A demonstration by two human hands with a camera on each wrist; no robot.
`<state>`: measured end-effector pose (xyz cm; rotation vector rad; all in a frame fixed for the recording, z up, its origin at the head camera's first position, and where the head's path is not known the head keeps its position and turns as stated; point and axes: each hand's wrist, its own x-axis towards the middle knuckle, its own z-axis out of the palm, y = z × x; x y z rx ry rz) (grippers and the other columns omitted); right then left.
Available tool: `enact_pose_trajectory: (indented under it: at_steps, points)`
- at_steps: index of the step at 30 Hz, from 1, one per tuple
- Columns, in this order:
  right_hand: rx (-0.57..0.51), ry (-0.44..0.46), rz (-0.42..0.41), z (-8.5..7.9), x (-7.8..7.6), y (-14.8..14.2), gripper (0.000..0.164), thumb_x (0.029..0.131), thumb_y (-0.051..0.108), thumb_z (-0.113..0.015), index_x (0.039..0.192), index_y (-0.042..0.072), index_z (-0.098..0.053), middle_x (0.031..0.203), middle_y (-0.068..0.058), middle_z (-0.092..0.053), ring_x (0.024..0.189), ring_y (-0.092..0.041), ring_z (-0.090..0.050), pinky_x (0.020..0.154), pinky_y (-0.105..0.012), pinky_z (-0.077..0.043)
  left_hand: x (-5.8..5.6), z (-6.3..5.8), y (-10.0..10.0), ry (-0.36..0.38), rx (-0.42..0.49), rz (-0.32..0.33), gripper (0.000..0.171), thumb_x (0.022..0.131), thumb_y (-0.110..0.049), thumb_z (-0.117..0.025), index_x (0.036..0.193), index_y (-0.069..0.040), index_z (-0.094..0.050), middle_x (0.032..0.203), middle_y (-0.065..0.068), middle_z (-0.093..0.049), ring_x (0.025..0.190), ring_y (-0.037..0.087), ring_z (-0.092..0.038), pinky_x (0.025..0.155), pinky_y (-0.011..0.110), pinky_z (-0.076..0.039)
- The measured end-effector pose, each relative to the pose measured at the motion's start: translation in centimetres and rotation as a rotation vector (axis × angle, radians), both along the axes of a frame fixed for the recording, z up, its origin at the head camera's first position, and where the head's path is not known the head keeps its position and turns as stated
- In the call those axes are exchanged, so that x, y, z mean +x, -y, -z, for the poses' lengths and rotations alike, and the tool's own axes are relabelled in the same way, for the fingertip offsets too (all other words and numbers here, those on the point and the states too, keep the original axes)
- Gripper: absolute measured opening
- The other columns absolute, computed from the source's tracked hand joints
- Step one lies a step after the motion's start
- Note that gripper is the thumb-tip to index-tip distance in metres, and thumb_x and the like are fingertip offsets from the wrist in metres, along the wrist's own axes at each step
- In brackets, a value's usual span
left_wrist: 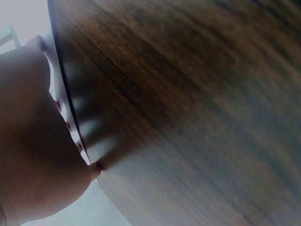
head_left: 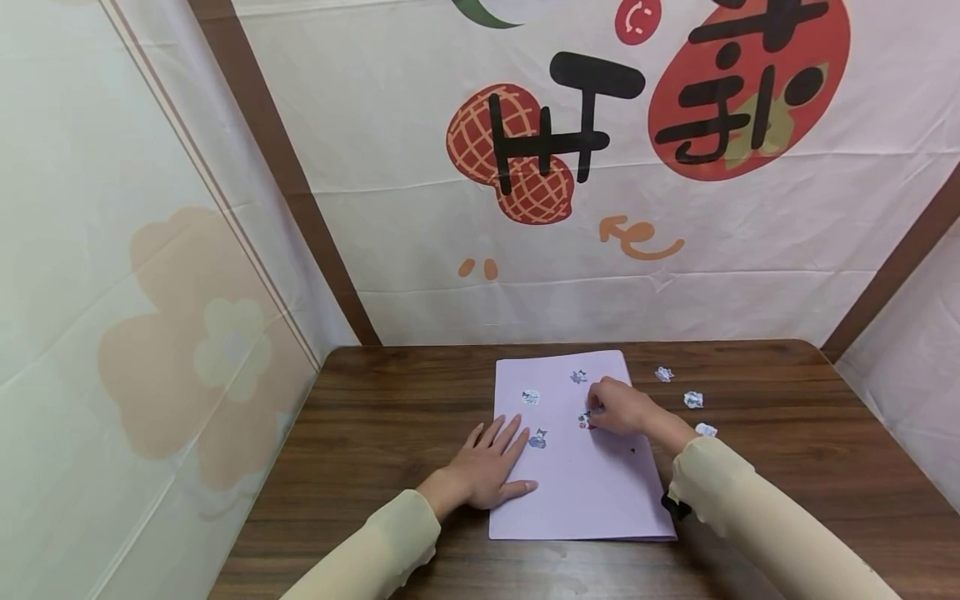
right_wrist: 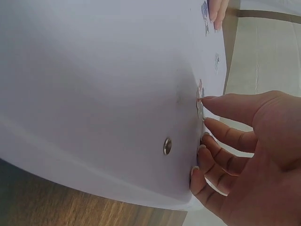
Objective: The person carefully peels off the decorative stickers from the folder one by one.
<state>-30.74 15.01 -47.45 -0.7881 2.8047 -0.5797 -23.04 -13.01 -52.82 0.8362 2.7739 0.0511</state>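
Observation:
A pale purple folder (head_left: 570,492) with a small metal snap (right_wrist: 167,146) lies on the wooden table. My left hand (head_left: 491,467) rests flat on its left side, fingers spread; in the left wrist view the hand (left_wrist: 37,132) shows at the folder's edge. On the folder's right half, my right hand (head_left: 621,407) pinches a small cartoon sticker (head_left: 586,420) between thumb and index finger, close against the surface. The right wrist view shows that sticker (right_wrist: 200,101) at the fingertips. Other stickers on the folder are one by the left fingers (head_left: 537,438), a whitish one (head_left: 530,397) and a grey one (head_left: 578,377).
To the right of the folder, several loose stickers (head_left: 693,400) lie on the brown table (head_left: 390,392). A printed cloth (head_left: 420,308) hangs behind the table's far edge, and another cloth panel (head_left: 172,500) hangs at the left.

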Motion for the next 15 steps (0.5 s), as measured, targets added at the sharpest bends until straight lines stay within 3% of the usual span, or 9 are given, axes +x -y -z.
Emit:
enact_pose_trajectory:
  at_steps: [7, 15]
  points:
    - [0.014, 0.041, -0.002, -0.3, -0.1, 0.2, 0.014, 0.088, 0.009, -0.075, 0.096, 0.001, -0.066, 0.090, -0.005, -0.061, 0.082, -0.019, -0.055, 0.077, -0.038, -0.051, 0.1, 0.0, 0.0, 0.008, 0.005, -0.004, 0.088, 0.100, -0.073, -0.034, 0.166, -0.018, -0.015, 0.173, 0.005, 0.001, 0.159, 0.032, -0.001, 0.124, 0.059, -0.011]
    - [0.029, 0.075, -0.001, -0.5, -0.5, 0.4, 0.014, 0.088, 0.007, -0.074, 0.097, -0.001, -0.067, 0.089, -0.006, -0.062, 0.082, -0.019, -0.055, 0.078, -0.038, -0.050, 0.6, -1.1, -0.2, 0.025, 0.007, -0.012, 0.086, 0.101, -0.069, -0.037, 0.166, -0.016, -0.016, 0.173, 0.006, -0.002, 0.159, 0.032, -0.003, 0.124, 0.059, -0.011]
